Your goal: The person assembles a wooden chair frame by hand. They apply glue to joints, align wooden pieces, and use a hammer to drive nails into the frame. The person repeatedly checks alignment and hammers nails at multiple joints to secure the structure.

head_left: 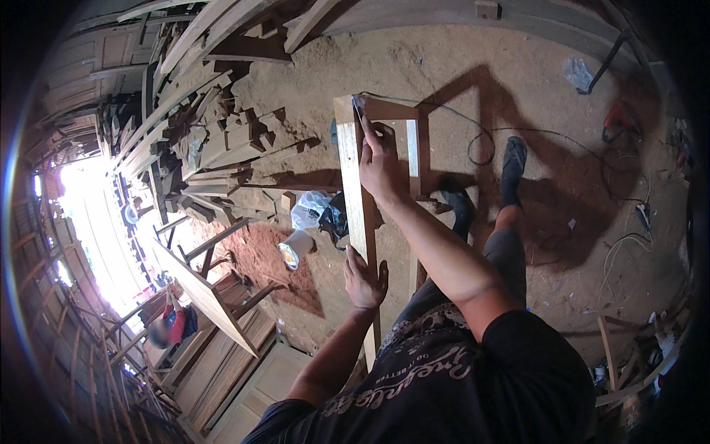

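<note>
At frame centre, the left hand (pixel 364 283), grip spread, lies against the pale wooden beam (pixel 356 211), while the right hand (pixel 380 161), grip unclear, seemingly works its upper end; next probably calls for steadying the beam.

Harsh light floods in through the wide, washed-out white opening (pixel 92 214) on the left, where glare seems to swallow detail; dark shadows stretch right across the brown earthen floor (pixel 347 63), and fisheye distortion bends edges toward a black rim.
</note>
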The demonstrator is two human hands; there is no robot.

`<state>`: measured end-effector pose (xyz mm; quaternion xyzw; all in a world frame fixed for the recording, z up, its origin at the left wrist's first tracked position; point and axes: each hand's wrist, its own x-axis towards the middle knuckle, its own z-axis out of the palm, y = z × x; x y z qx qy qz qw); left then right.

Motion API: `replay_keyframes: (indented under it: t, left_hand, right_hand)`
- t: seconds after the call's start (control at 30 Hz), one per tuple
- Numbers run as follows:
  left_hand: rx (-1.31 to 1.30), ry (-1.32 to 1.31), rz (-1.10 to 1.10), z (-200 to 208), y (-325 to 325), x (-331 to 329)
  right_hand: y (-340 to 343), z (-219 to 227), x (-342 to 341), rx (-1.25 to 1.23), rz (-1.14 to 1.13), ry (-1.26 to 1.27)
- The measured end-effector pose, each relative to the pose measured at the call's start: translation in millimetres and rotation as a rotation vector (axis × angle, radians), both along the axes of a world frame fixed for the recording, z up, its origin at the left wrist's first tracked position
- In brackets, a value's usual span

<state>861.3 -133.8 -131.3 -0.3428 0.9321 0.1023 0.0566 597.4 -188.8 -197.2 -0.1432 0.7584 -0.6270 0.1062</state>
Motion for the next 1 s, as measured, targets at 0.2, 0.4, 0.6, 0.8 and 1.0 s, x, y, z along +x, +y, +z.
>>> replay_keyframes:
  t: [0.2,0.4,0.6,0.8,1.0]
  left_hand:
    - [0.013,0.016,0.034,-5.5,-0.4,5.9]
    - [0.073,-0.049,0.082,-2.9,-3.7,7.3]
    - [0.029,0.044,0.069,-3.4,-0.8,3.5]
    - [-0.02,0.025,0.017,-0.7,0.0,-2.5]
    - [0.019,0.037,0.11,-8.3,-0.1,8.1]
  right_hand:
    - [-7.9,-17.7,-6.8,-0.066,-0.024,-0.037]
    - [-13.6,-21.0,-3.2,-0.083,-0.026,-0.264]
    - [1.9,5.2,9.9,-0.036,-0.007,-0.109]
    - [7.2,-36.8,0.1,0.027,-0.065,0.017]
    - [-4.7,-55.1,-3.1,0.028,-0.035,-0.121]
